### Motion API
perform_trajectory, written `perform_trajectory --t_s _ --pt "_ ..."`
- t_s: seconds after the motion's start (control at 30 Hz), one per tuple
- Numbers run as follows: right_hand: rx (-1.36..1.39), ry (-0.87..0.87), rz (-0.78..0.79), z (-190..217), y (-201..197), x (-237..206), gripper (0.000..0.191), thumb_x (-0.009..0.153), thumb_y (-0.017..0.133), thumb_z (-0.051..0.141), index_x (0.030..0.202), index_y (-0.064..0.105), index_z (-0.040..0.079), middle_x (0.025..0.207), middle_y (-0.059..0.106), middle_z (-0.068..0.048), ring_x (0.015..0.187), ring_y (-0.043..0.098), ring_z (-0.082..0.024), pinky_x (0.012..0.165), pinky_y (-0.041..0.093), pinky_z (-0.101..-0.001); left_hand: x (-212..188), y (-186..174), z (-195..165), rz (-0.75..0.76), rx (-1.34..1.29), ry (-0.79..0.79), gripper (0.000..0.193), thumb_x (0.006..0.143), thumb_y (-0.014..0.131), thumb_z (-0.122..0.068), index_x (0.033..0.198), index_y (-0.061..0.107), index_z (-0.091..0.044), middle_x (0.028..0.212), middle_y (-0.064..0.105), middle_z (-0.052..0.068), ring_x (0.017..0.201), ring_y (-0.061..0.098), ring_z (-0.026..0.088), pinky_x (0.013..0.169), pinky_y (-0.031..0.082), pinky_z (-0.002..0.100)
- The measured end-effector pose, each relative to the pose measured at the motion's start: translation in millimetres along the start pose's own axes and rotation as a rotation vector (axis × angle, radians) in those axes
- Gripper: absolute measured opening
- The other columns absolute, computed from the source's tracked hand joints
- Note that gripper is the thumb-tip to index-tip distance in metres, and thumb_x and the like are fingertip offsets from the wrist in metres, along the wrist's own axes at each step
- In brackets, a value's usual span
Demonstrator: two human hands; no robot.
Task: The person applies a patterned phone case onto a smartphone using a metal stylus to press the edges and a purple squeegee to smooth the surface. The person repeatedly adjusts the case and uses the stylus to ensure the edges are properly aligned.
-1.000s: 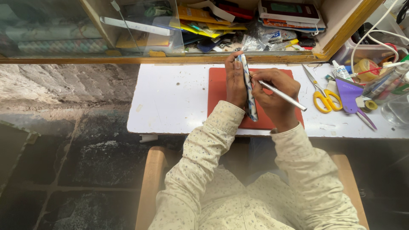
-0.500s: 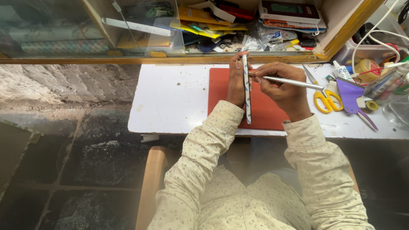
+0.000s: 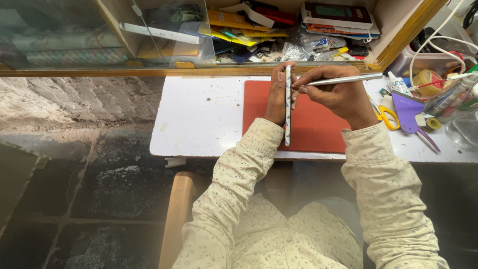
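Observation:
My left hand (image 3: 277,97) holds a thin flat slab (image 3: 288,107), pale with a light pattern, standing on its edge over the red mat (image 3: 318,127) on the white table (image 3: 199,119). My right hand (image 3: 334,93) grips a slim silver tool (image 3: 343,79) like a pen. Its tip touches the slab's right side near the top. Both sleeves are cream with small dots.
Yellow-handled scissors (image 3: 383,115), a purple scraper (image 3: 409,110), tape rolls (image 3: 427,79) and a glass jar (image 3: 463,130) crowd the table's right end. A cluttered shelf (image 3: 279,35) of books and packets runs along the back. A wooden stool edge (image 3: 175,214) shows below, over a dark stone floor.
The slab has turned from tilted to upright on its edge. My right hand rose from the mat's middle to the slab's top, and the silver tool now lies nearly level.

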State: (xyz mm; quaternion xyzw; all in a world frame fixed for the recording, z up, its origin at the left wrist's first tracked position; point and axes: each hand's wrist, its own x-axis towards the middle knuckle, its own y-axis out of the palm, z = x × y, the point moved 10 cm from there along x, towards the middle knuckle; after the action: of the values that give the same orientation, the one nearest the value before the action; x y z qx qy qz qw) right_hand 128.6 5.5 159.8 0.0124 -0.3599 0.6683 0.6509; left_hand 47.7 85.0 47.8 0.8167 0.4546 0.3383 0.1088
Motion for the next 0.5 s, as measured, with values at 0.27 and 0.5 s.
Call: perform_trajectory --t_s 0.27,0.5 --pt "0.246 -0.039 -0.132 0.7 -3.4 -13.8 0.012 0.096 0.071 -0.006 0.108 0.07 -0.007 0.104 0.075 -0.013 0.096 0.074 -0.016 0.086 0.061 -0.0262 -1.9 -4.5 -2.7 -0.025 -0.057 0.047 0.051 0.111 0.037 -0.051 0.142 0.041 -0.01 0.103 0.048 0.004 0.07 0.049 0.006 0.051 0.045 0.019" --pt "0.433 -0.001 -0.446 -12.1 2.7 -39.8 0.011 0.099 0.07 -0.004 0.11 0.067 -0.006 0.105 0.075 -0.015 0.097 0.076 -0.019 0.092 0.065 -0.0307 -3.9 -9.3 -5.6 -0.052 -0.101 0.057 0.049 0.111 0.041 -0.047 0.142 0.042 -0.01 0.105 0.047 0.005 0.07 0.049 0.007 0.052 0.045 0.019"
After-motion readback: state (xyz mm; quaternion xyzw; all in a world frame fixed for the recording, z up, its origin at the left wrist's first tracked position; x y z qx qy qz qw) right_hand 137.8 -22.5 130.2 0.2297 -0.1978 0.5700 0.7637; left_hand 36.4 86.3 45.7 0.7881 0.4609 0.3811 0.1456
